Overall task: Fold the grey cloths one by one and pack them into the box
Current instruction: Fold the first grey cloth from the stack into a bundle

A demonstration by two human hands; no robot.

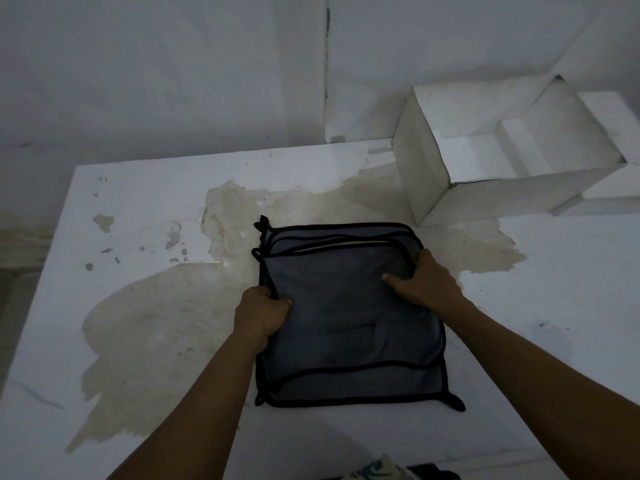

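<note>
A stack of grey cloths [346, 327] with black trim lies in the middle of the white table [138, 209]. The top cloth is folded over, and more black-edged layers show beneath it at the far and near sides. My left hand [261, 313] grips the left edge of the top cloth, fingers curled round the hem. My right hand [424, 278] grips the right edge near the far corner, thumb on top of the fabric. An open white box [429, 188] stands at the back right of the table, its inside showing only white flaps.
The tabletop has large beige patches where the white surface has peeled. A white wall runs behind the table. The table's left edge drops to the floor. A small object shows at the bottom edge [377, 471].
</note>
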